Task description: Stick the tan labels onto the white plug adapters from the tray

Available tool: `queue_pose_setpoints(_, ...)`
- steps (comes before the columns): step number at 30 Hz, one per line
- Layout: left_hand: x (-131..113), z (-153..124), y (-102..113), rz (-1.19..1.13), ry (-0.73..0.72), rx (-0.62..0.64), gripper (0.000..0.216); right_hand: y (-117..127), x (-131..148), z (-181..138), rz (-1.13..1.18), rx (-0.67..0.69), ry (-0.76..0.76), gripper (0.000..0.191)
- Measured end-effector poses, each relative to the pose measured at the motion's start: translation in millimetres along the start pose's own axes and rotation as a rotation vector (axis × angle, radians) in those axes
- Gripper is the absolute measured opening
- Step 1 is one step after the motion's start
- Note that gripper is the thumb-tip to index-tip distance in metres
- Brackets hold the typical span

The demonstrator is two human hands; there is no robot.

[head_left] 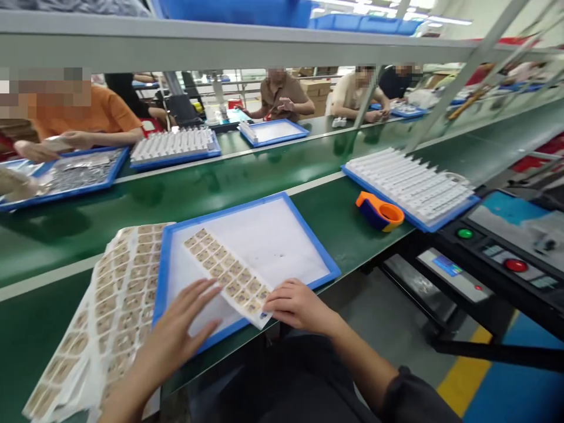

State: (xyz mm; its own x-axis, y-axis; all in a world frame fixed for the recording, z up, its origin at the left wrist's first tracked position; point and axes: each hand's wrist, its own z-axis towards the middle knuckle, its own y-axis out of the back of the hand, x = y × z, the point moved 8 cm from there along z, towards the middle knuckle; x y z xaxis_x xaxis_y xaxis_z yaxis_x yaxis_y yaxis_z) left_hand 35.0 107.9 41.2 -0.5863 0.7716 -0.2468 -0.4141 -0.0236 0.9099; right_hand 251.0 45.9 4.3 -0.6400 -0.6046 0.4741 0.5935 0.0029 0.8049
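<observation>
A narrow strip of small tan square labels (227,275) lies slantwise on a white sheet inside a blue-rimmed tray (308,235) in front of me. My left hand (178,329) rests flat on the white sheet, fingers spread, fingertips beside the strip's near half. My right hand (296,304) has its fingers curled and pinches the strip's near end at the tray's front rim. A fanned stack of larger label sheets (110,305) lies to the left of the tray, partly under its left rim.
The tray sits on a green conveyor bench (220,182). An orange and blue tape dispenser (379,211) and a blue tray of white parts (412,185) lie to the right. A control panel with green and red buttons (493,249) stands further right. Several people work opposite, with more blue trays.
</observation>
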Motion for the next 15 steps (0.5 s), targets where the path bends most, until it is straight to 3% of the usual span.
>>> queue_pose_setpoints(3, -39, 19, -52, -0.001, -0.202, 0.215, 0.065, 14, 8, -4, 0.128, -0.042, 0.047, 0.026)
queue_pose_setpoints(6, -53, 24, -76, -0.025, -0.278, 0.334, 0.068, 55, -17, -23, 0.117, -0.155, -0.016, 0.044)
queue_pose_setpoints(11, -44, 11, -62, -0.149, -0.277, 0.324, 0.068, 187, -154, -110, -0.412, -0.607, -0.606, 0.047)
queue_pose_setpoints(13, -33, 1, -51, -0.177, -0.229, 0.268, 0.065, 222, -208, -149, -0.592, -0.635, -0.882, 0.056)
queue_pose_setpoints(15, -22, -9, -44, -0.203, -0.164, 0.215, 0.062, 235, -244, -172, -0.635, -0.584, -1.002, 0.054)
